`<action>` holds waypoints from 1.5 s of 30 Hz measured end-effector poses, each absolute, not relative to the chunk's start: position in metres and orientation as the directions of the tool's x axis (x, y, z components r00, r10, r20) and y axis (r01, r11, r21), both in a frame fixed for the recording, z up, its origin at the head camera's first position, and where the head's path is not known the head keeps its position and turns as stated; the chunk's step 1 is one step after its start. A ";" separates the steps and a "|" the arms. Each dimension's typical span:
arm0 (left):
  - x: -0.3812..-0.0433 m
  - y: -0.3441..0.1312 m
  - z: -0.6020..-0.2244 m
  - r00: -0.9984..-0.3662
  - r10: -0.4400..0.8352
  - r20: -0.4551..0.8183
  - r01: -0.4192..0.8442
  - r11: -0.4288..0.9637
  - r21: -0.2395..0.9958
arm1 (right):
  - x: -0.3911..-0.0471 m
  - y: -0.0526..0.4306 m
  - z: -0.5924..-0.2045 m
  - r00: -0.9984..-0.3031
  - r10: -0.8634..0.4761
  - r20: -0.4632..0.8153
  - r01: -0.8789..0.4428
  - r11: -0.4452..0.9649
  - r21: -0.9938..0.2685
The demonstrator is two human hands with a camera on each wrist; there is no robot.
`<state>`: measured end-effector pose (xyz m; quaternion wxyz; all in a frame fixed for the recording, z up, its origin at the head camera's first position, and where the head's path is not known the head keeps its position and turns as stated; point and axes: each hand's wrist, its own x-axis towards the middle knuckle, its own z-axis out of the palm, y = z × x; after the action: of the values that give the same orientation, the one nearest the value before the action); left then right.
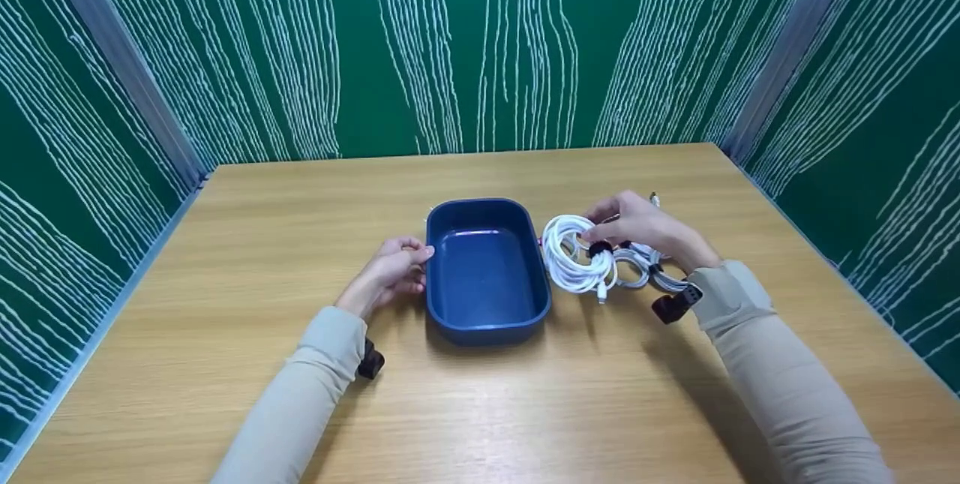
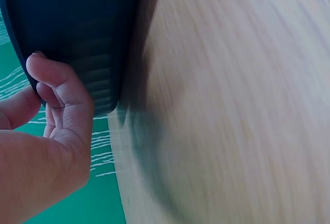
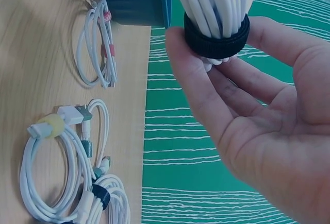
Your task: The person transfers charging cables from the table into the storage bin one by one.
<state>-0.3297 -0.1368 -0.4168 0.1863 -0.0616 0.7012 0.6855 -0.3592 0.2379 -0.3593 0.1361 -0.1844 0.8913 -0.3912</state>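
A dark blue plastic bin (image 1: 487, 328) stands on the wooden table, with nothing visible inside it. My left hand (image 1: 394, 270) pinches the bin's left rim between thumb and fingers, which the left wrist view shows close up. To the right of the bin, my right hand (image 1: 634, 225) holds a coiled white cable (image 1: 566, 274) above the table. Its thumb and fingers grip the coil at a black strap (image 3: 216, 39). Below and beyond that hand lie more bundled white cables (image 3: 54, 177), partly hidden by it in the head view.
One cable bundle with red ties (image 3: 105, 49) lies close to the bin. The wooden table (image 1: 247, 259) meets green walls (image 1: 360, 41) with white wavy lines at the back and both sides. Grey posts (image 1: 795, 41) stand at the back corners.
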 end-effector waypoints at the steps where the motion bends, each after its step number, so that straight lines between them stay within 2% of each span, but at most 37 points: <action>1: -0.330 -0.137 -0.417 -0.923 0.168 -0.346 -0.342 0.050 0.938 | -0.359 0.237 -0.359 -0.896 -0.433 -0.099 -0.219 0.624 -0.750; 20: -0.330 -0.137 -0.418 -0.926 0.171 -0.337 -0.337 0.028 0.941 | -0.361 0.221 -0.350 -0.894 -0.427 -0.134 -0.183 0.623 -0.761; 30: -0.330 -0.136 -0.418 -0.923 0.170 -0.346 -0.345 0.036 0.938 | -0.363 0.212 -0.350 -0.881 -0.462 -0.100 -0.201 0.558 -0.805; 45: -0.329 -0.136 -0.417 -0.925 0.153 -0.349 -0.348 0.034 0.937 | -0.365 0.196 -0.349 -0.880 -0.465 -0.099 -0.198 0.547 -0.813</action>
<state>-0.3289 -0.1358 -0.4166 0.1812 -0.0701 0.6957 0.6915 -0.3651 0.1960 -0.3489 0.1531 -0.1912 0.8662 -0.4355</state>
